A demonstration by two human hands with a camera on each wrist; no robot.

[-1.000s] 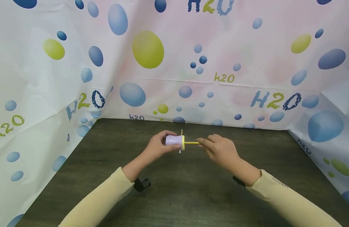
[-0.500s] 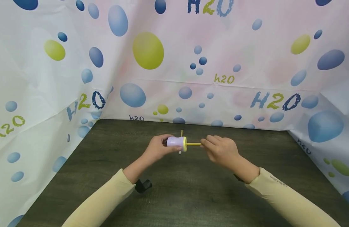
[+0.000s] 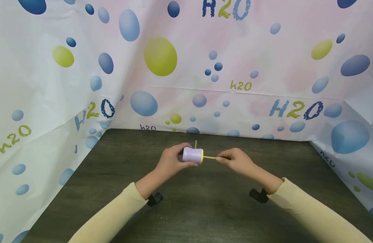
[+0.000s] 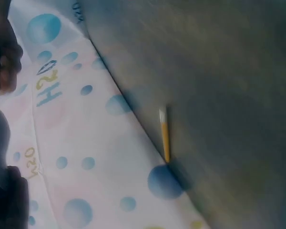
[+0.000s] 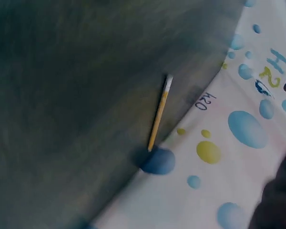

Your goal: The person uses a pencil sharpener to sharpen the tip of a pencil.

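Note:
My left hand [image 3: 169, 162] grips a lavender, waisted pencil sharpener [image 3: 192, 155] from its left side, fingers over the far side and thumb along the near side. A yellow rim faces right, and a thin yellow pencil [image 3: 209, 157] runs straight into it. The pencil's inner end is hidden. My right hand [image 3: 241, 163] pinches the outer end between thumb and fingers. Behind the sharpener a second yellow pencil [image 3: 196, 144] lies on the table, partly covered in the head view. Both wrist views show this pencil [image 4: 165, 138] whole, with a whitish end.
The dark wood-grain table [image 3: 198, 209] ends at a white sheet [image 3: 186, 84] with bubble and H2O prints, standing behind and at both sides. Black straps [image 3: 259, 195] hang at both wrists.
My right hand has rolled over while keeping its pinch on the pencil. My left hand and the sharpener have moved slightly right, covering more of the lying pencil.

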